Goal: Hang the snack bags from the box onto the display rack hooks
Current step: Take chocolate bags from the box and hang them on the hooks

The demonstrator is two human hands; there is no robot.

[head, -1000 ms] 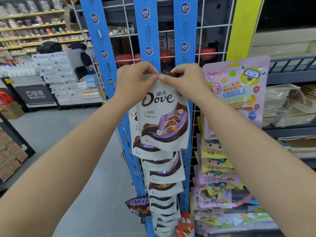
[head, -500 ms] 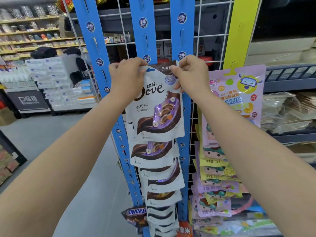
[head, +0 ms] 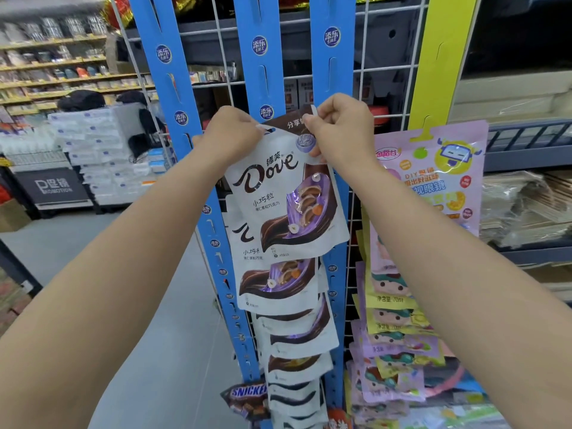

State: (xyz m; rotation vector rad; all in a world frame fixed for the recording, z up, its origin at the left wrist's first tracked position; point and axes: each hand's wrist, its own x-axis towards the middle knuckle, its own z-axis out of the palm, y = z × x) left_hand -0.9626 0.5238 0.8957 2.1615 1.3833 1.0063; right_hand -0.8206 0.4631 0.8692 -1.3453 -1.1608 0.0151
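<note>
top bag [head: 280, 193]: white, brown swirl, purple patch | strips [head: 325, 72]: blue | right strip [head: 438, 57]: yellow-green | side bag [head: 433, 168]: lilac

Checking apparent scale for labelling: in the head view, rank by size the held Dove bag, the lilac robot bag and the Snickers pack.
1. Dove bag and lilac robot bag: they look alike, and the Dove bag is held out in front, so I won't rank them.
2. Snickers pack: smallest, though partly covered.

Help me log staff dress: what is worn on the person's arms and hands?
Nothing shows. The left hand and right hand are bare: no gloves or rings in view. Both forearms are bare as well, with no sleeve, watch or bracelet up to the frame's edge.
</note>
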